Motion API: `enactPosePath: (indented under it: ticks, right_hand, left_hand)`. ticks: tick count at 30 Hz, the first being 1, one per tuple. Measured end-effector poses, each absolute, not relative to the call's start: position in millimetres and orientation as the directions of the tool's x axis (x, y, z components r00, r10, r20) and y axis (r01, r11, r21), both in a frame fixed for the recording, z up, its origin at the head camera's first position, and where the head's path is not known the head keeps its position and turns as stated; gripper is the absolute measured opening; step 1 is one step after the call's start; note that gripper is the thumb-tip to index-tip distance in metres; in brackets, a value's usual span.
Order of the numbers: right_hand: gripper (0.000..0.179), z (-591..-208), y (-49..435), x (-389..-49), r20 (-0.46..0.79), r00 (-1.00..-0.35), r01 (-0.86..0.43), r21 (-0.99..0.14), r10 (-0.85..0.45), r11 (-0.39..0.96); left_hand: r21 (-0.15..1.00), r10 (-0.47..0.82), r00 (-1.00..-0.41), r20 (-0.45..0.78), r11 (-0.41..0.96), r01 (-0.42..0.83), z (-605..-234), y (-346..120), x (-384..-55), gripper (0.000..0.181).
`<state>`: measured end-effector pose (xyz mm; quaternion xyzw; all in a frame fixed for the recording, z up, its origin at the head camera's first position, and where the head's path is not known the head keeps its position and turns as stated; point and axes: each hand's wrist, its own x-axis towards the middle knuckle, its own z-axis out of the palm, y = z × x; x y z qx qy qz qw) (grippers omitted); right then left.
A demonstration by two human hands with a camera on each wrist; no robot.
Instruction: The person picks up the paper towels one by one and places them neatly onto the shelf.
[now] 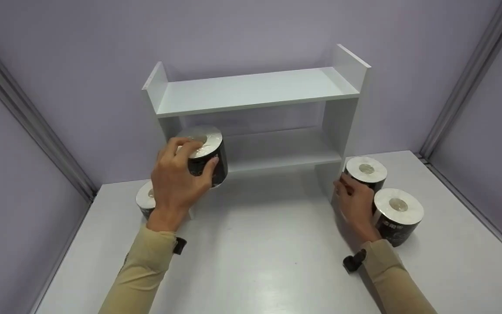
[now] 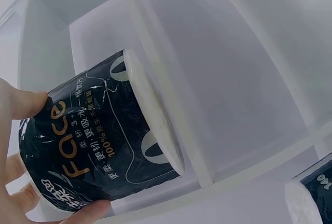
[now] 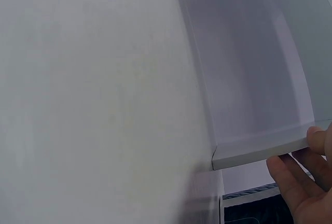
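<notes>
My left hand (image 1: pixel 177 174) grips a toilet paper roll (image 1: pixel 220 163) in dark wrapping by its top and side. This roll is at the left end of the white shelf unit (image 1: pixel 255 93), in front of its middle level. In the left wrist view, the wrapped roll (image 2: pixel 98 136) shows "Face" lettering, and its far end is close to a shelf board. Whether it touches the board I cannot tell. My right hand (image 1: pixel 355 203) pinches the front edge of the unit's right side panel (image 3: pixel 259 154), thumb on one face and fingers on the other.
Just right of my right hand, two more rolls stand on the white table (image 1: pixel 255 261): a rear roll (image 1: pixel 366 170) and a front roll (image 1: pixel 398 213). Another roll (image 1: pixel 145 198) stands at the left, partly hidden by my left hand. Walls enclose the table behind and at both sides.
</notes>
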<state>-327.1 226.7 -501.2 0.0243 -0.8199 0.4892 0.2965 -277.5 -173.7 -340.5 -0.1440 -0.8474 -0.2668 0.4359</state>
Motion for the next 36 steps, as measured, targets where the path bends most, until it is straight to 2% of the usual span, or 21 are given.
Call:
enactPosePath:
  ticks: [4, 15, 22, 32, 36]
  right_hand:
    - [0.029, -502, 226, -328, 0.525, -0.814, -0.338, -0.776, 0.248, 0.533]
    - [0.033, -498, 226, -324, 0.452, -0.854, -0.281, -0.818, 0.259, 0.501]
    - [0.033, -499, 227, -324, 0.437, -0.862, -0.271, -0.825, 0.257, 0.496]
    - [0.029, -502, 224, -325, 0.522, -0.820, -0.350, -0.783, 0.237, 0.514]
    - [0.030, -501, 224, -326, 0.516, -0.821, -0.345, -0.788, 0.242, 0.510]
  left_hand:
    - [0.321, 0.015, -0.577, 0.817, 0.819, 0.475, -341, -174, -279, 0.036]
    - [0.297, 0.036, -0.564, 0.825, 0.822, 0.486, -345, -171, -282, 0.038]
    - [0.311, 0.027, -0.579, 0.815, 0.822, 0.477, -346, -170, -287, 0.038]
    - [0.310, 0.025, -0.577, 0.816, 0.824, 0.474, -348, -171, -291, 0.037]
    - [0.308, 0.028, -0.581, 0.814, 0.827, 0.471, -347, -169, -295, 0.038]
